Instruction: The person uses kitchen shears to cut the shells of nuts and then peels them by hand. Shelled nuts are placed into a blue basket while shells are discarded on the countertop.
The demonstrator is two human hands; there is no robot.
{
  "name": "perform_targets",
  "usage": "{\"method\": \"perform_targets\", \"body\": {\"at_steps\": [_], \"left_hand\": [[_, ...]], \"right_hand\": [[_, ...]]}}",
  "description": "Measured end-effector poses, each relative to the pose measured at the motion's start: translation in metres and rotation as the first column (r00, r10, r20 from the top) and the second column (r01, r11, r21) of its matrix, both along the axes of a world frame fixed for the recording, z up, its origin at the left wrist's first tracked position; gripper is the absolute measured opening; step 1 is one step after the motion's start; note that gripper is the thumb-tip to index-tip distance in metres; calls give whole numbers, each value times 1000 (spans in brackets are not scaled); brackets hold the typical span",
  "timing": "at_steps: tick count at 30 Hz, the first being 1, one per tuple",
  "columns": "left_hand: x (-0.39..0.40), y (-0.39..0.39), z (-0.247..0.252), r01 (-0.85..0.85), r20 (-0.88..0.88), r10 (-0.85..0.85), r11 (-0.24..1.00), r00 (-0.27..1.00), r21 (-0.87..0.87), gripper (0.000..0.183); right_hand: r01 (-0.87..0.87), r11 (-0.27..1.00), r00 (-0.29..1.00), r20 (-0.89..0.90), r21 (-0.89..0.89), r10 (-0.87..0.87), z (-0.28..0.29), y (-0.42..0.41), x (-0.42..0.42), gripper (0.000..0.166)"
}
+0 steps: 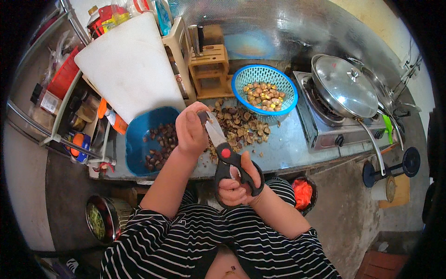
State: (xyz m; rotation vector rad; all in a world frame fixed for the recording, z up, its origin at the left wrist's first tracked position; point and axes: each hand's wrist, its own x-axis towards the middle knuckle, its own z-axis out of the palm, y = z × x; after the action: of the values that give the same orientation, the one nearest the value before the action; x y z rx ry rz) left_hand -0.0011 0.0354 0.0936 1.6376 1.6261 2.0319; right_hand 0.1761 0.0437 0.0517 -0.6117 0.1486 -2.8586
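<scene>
Between the fingers of my left hand is a dark brown chestnut, partly hidden by the thumb. My right hand grips black-handled kitchen scissors with a red pivot, fingers through the loops. Their blade tips meet the chestnut's edge. Unpeeled chestnuts lie in a blue plastic basin at the left. A heap of brown shell pieces covers the counter beyond my hands. Peeled, yellowish chestnuts sit inside a blue-rimmed plastic colander behind the heap.
A white cutting board leans behind the basin. Next to it stands a wooden knife block. To the right, a gas stove carries a lidded pan, its handle reaching past the counter edge. A metal shelf rack borders the left side.
</scene>
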Motion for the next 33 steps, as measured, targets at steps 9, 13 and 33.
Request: {"method": "perform_targets", "body": {"at_steps": [9, 13, 33], "left_hand": [[-42, -9, 16, 131, -418, -182, 980, 890, -149, 56], [-51, -8, 20, 132, -497, -192, 979, 846, -154, 54], [-14, -5, -9, 449, 571, -293, 881, 766, -149, 52]], "right_hand": [[-43, 999, 999, -27, 9, 43, -3, 3, 6, 74], [62, 979, 992, 92, 193, -81, 1, 3, 3, 72], [-10, 996, 994, -109, -91, 0, -13, 3, -7, 76]]}}
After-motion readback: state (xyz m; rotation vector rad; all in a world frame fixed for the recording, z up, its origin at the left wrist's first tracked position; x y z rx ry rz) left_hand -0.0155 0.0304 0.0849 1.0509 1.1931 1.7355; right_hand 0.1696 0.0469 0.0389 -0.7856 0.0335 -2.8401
